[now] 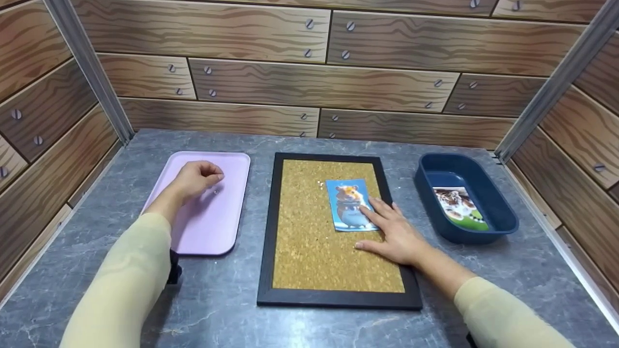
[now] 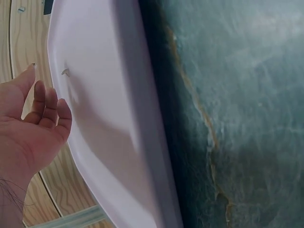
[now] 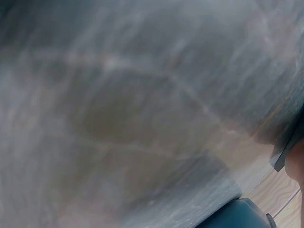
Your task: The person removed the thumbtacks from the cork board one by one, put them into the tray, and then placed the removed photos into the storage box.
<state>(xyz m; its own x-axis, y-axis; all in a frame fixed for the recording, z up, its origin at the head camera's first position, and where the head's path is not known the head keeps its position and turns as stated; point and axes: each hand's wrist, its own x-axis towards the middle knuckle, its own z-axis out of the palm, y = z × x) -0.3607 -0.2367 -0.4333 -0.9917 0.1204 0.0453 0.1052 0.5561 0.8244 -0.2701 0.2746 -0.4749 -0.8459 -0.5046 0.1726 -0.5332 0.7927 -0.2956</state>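
My left hand (image 1: 196,180) hovers over a lilac tray (image 1: 227,227), fingers bent and thumb close to the index finger. Whether anything small is between those fingertips is not clear. Just below the hand, a tiny clear piece, perhaps a push pin (image 2: 65,72), lies on the tray. My right hand (image 1: 399,237) lies spread on a black-framed cork board (image 1: 333,266). Its fingertips touch the right side of a blue hamster picture card (image 1: 349,205) on the cork. The right wrist view shows mostly blurred tabletop and part of that hand at the right edge.
A dark blue bin (image 1: 495,208) stands to the right of the board, holding a picture card (image 1: 459,208) with an animal on it. Tiny whitish bits (image 1: 320,184) sit on the cork beside the hamster card. Wood-patterned walls enclose the grey marbled table (image 1: 217,304).
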